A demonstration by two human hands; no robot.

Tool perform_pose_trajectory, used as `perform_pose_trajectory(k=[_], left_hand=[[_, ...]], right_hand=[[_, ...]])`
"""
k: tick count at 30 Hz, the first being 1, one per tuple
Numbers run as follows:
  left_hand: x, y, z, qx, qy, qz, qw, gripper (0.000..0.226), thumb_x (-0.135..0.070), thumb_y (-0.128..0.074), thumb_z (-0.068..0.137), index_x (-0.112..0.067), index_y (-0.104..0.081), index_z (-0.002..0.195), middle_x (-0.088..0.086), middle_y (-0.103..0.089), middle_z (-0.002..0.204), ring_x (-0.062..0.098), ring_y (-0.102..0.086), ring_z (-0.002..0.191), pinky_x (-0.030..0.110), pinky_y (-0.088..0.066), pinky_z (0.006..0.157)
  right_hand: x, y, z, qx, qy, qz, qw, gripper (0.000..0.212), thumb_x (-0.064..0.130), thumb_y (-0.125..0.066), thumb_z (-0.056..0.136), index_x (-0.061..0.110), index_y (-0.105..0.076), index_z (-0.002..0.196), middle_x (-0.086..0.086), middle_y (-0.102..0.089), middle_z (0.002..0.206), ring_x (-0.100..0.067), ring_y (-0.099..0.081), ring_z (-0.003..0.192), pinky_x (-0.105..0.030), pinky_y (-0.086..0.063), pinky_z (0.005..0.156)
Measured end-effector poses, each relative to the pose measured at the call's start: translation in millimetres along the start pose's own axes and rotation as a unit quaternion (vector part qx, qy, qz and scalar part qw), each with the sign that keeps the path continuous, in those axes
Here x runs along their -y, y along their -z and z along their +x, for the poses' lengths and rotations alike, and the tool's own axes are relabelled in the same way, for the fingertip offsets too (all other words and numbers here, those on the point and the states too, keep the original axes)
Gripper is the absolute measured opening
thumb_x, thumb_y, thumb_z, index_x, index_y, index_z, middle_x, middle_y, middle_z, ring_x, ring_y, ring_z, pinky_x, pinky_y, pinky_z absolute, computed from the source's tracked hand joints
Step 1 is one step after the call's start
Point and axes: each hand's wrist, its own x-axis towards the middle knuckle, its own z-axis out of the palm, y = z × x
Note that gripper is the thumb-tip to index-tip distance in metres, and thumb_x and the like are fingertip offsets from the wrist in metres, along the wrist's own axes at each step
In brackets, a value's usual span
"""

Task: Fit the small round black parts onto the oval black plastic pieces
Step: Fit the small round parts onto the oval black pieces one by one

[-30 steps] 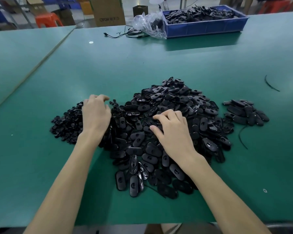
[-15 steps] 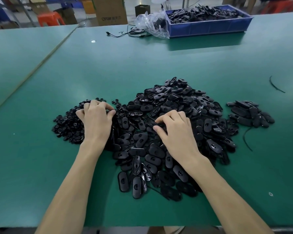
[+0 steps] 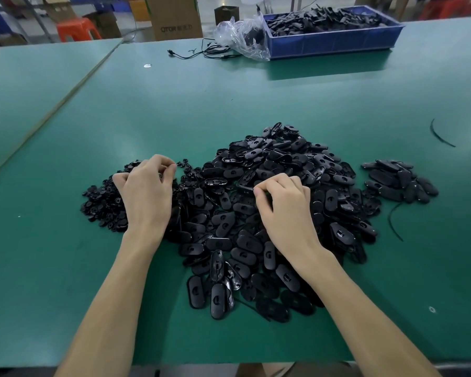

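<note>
oval pieces (image 3: 283, 170): glossy black plastic | table (image 3: 229, 104): smooth green, faint sheen | bin (image 3: 335, 43): blue, probably plastic

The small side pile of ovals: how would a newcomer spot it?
Find the big heap of oval black pieces in the middle of the green table. At its right edge lies the small side pile. It is far smaller than the heap and holds ovals, unlike the round parts piled on the left.

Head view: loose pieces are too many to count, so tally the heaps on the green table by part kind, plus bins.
Oval-piece heaps: 2, the large centre heap and the small right heap
Round-part heaps: 1
Blue bins: 1
Total: 4
</note>
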Motion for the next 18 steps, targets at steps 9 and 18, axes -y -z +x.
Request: perform_pose_trajectory(k=[9, 18], left_hand=[[-6.3, 2.1, -0.3, 0.023, 0.016, -0.11, 0.994, 0.004, -0.028, -0.069, 0.1, -0.027, -0.072, 0.098, -0.006, -0.068, 0.099, 0.015, -0.064, 0.082, 0.035, -0.044, 0.096], [-41.1, -4.8, -12.8, 0.156, 0.033, -0.443, 0.882, 0.01, -0.012, -0.078, 0.091, -0.02, -0.079, 0.098, -0.005, -0.077, 0.084, 0.007, -0.068, 0.073, 0.015, -0.051, 0.07]], right_hand=[[2.5, 3.9, 2.7, -0.018, -0.05, 0.108, 0.993, 0.022, 0.025, -0.05, 0.11, 0.024, -0.061, 0.091, 0.01, -0.063, 0.096, -0.015, -0.052, 0.102, -0.025, -0.024, 0.098], [1.4, 6.8, 3.0, -0.049, -0.061, 0.198, 0.977, 0.02, 0.024, -0.052, 0.11, 0.021, -0.065, 0.095, 0.015, -0.067, 0.086, -0.015, -0.059, 0.089, -0.049, -0.047, 0.099]])
